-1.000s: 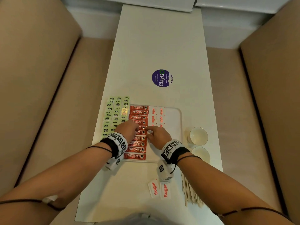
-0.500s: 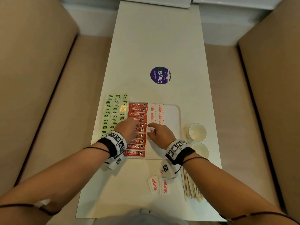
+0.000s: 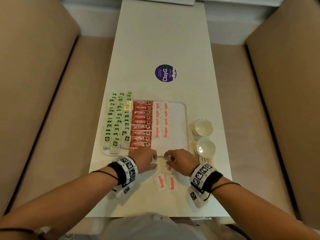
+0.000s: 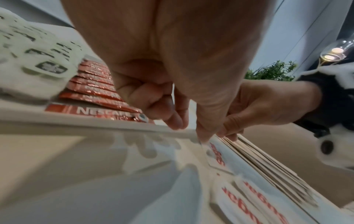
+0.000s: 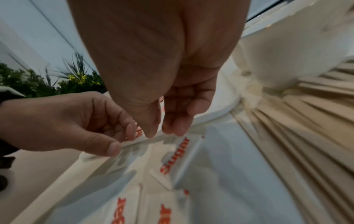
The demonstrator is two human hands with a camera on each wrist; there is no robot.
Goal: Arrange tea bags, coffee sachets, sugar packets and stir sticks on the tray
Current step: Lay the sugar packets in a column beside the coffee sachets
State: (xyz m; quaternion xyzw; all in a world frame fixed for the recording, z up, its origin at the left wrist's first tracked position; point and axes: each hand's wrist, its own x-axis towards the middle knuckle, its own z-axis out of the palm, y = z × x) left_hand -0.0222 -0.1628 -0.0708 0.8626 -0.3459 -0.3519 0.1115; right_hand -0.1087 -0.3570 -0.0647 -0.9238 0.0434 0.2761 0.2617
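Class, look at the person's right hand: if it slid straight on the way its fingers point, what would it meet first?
Probably the left hand. The right hand points leftward at it, a sugar packet stretched between them; depth is unclear.

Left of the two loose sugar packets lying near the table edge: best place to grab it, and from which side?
That sugar packet lies flat on the table, long axis running away from the person, beside its twin. Pinch a short end, probably the near one, coming from above: it is too thin to grip at the faces, and the twin crowds its right edge. The left hand is nearer.
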